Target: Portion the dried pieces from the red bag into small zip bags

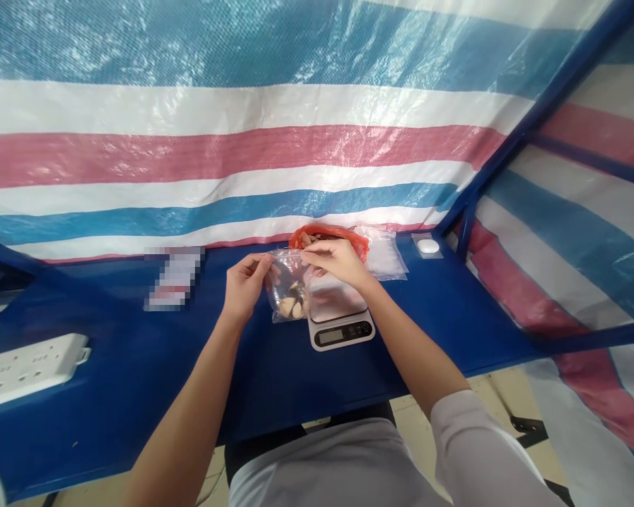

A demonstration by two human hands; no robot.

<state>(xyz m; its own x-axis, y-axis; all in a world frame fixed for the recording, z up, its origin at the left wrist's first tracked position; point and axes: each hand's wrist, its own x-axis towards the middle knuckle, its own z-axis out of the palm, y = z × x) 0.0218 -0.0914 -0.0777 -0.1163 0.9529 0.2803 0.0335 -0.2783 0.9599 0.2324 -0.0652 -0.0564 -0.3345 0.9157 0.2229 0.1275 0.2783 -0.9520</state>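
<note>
A clear zip bag (281,287) hangs between my two hands, with several pale and dark slices or pieces in its bottom. My left hand (246,280) pinches the bag's top left corner between thumb and fingers. At the top right of the same edge, my right hand (338,262) has its fingers closed on the bag. Just right of the bag, partly under my right forearm, sits a white digital kitchen scale (343,336); its display digits are too faint to read. Behind my right hand lies an open red plastic bag (330,231) with brownish pieces inside.
Flat clear bags (388,257) are stacked right of the red bag. A small packet with a white round item (427,246) lies farther right. A blurred card (175,278) and a white power strip (29,370) are on the left of the blue table (153,380). Striped sheeting (216,155) stands behind.
</note>
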